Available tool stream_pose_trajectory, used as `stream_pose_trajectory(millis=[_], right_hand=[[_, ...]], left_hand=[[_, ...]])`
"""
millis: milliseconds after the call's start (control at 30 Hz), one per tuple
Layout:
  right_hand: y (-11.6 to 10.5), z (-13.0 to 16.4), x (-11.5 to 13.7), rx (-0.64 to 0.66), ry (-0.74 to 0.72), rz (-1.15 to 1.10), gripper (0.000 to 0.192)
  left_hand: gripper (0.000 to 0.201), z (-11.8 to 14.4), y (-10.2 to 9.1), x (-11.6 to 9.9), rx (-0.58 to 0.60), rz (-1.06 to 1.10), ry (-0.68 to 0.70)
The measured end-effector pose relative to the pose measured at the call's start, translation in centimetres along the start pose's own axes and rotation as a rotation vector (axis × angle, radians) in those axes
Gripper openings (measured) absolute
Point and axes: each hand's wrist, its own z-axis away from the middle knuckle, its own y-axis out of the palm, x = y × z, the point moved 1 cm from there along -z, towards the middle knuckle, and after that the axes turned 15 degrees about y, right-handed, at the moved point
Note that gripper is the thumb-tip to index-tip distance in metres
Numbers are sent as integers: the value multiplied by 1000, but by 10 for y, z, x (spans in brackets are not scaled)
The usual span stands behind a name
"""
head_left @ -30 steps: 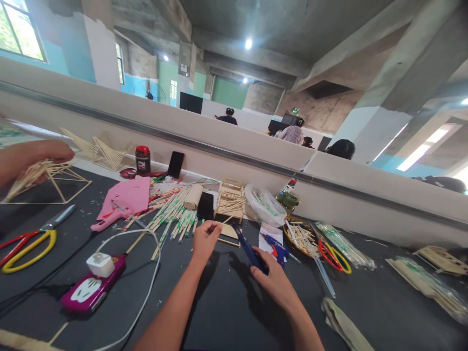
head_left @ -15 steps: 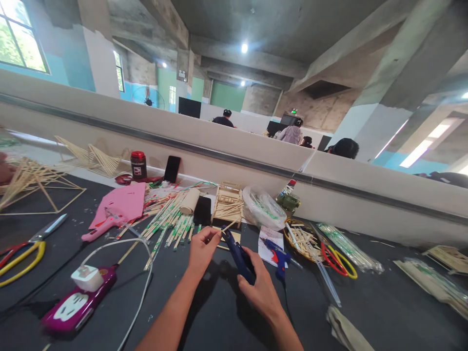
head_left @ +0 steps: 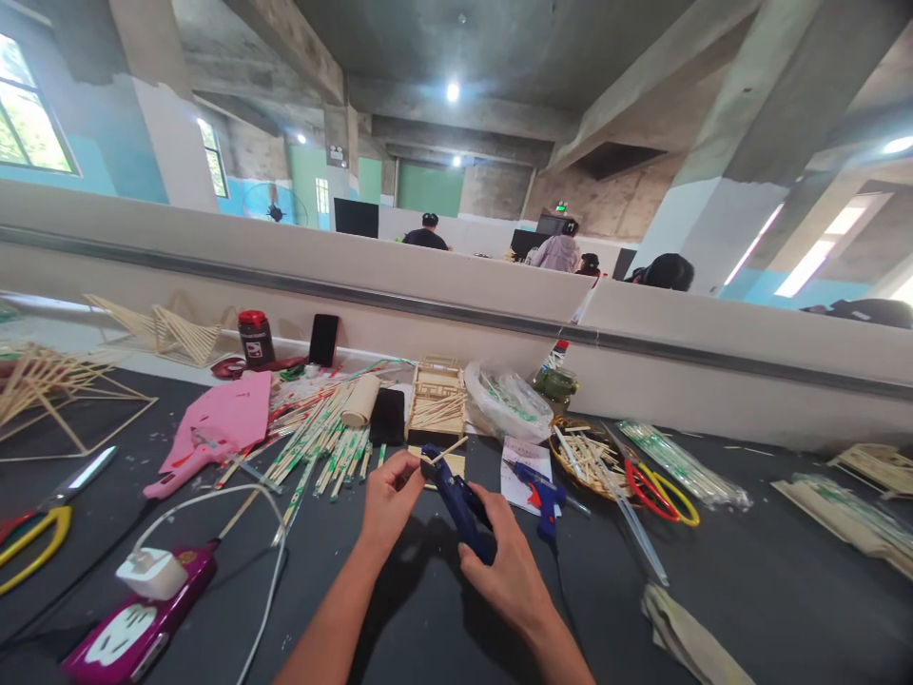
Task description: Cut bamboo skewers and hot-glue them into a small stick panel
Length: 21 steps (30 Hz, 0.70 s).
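Between the fingertips of my left hand (head_left: 391, 495), a thin wooden stick (head_left: 451, 451) is pinched. It lies across the head of a dark-blue hand tool (head_left: 456, 504), whose exact kind I cannot make out. My right hand (head_left: 503, 561) is wrapped around the tool's lower body, thumb on the near side. Both hands are above the black tabletop. Just beyond them stands a small wooden frame model (head_left: 437, 395) with loose sticks in it. To the right, a blue glue gun (head_left: 543, 499) rests partly on a printed paper sheet (head_left: 519, 455).
Chopsticks in wrappers (head_left: 314, 447), a pink glue gun (head_left: 186, 461) and a purple power strip (head_left: 153, 614) lie left. On the right are a basket of stick pieces (head_left: 586, 461), red-yellow scissors (head_left: 660, 495) and a cloth (head_left: 689, 633). A low partition (head_left: 399, 309) runs behind.
The view has shifted slightly. The stick still lies at the tool's head, with my left fingertips now closer against it. Both hands keep their holds.
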Motion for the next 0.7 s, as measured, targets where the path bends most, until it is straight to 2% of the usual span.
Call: stream_pose_trajectory(millis=[433, 700], right_hand=[[3, 0, 0, -12, 7, -9, 64], [3, 0, -1, 6, 30, -14, 65]], left_hand=[[27, 2, 1, 3, 8, -17, -35], [21, 0, 3, 1, 76, 0, -12]])
